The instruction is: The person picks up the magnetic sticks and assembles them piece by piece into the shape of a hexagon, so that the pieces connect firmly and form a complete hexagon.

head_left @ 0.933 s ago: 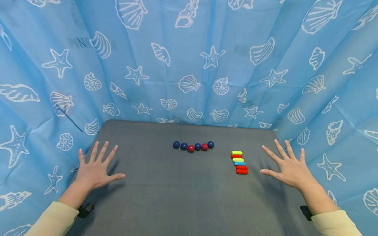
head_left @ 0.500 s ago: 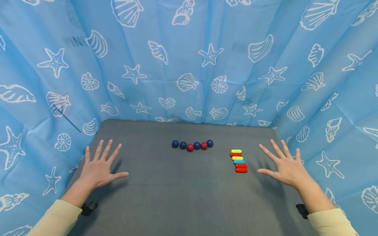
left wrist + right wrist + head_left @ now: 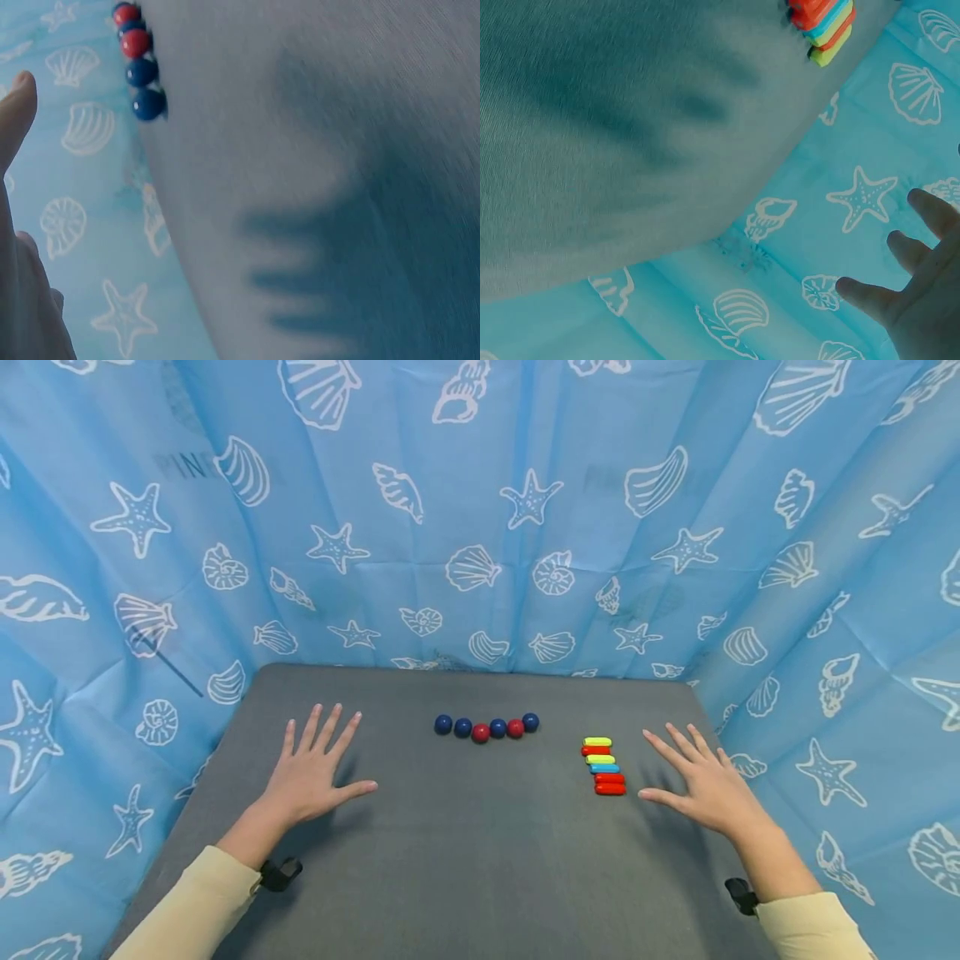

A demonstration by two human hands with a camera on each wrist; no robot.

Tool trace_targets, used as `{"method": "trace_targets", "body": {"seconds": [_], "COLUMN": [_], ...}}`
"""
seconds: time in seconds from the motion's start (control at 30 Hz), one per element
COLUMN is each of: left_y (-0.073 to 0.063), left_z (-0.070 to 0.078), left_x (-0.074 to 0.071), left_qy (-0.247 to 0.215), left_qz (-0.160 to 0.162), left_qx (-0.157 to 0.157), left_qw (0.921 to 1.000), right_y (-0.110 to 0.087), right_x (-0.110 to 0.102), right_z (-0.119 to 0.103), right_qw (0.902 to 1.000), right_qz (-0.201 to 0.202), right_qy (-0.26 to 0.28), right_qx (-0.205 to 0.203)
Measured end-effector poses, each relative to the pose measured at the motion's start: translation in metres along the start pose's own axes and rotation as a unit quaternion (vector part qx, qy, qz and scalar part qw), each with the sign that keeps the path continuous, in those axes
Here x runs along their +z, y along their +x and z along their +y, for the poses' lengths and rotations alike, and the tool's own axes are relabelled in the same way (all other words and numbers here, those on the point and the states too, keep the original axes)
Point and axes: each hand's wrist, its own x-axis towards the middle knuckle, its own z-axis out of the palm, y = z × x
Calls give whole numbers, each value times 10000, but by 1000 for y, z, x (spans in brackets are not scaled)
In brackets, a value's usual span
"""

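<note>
My left hand (image 3: pixel 306 777) hovers over the left part of the grey table, fingers spread and holding nothing. On the right side my right hand (image 3: pixel 708 785) is likewise spread with nothing in it. Nearest to it lies a slanting column of small rounded sticks (image 3: pixel 604 768), yellow-green, red and blue, a short way left of its thumb. A row of glossy balls (image 3: pixel 481 732), dark blue and red, rests near the middle back. In the left wrist view the balls (image 3: pixel 141 72) appear at the upper left; the right wrist view has the colored sticks (image 3: pixel 826 26) along its top edge.
The grey table (image 3: pixel 465 860) has rounded back corners. A blue curtain (image 3: pixel 420 443) printed with white shells and starfish hangs behind it and along both sides. Dark straps with small devices sit at the left wrist (image 3: pixel 281 874) and right wrist (image 3: pixel 742 896).
My left hand has moved right and slightly forward over the table. The right hand has drifted a little to the left. The balls and sticks lie as before; the head view has shifted slightly.
</note>
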Motion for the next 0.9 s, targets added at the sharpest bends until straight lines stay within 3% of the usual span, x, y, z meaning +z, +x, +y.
{"method": "trace_targets", "body": {"seconds": [0.23, 0.47, 0.9], "left_y": [15, 29, 66], "left_z": [25, 50, 104], "left_x": [9, 18, 34], "left_qy": [-241, -738, -1351], "left_qz": [-118, 97, 433], "left_qx": [96, 334, 268], "left_qw": [9996, 9967, 9895], "right_y": [0, 0, 5], "right_x": [4, 13, 28], "right_z": [-4, -8, -12], "right_qw": [9996, 9987, 9950], "right_qz": [-63, 119, 519], "right_qy": [264, 488, 842], "right_qx": [-24, -10, -169]}}
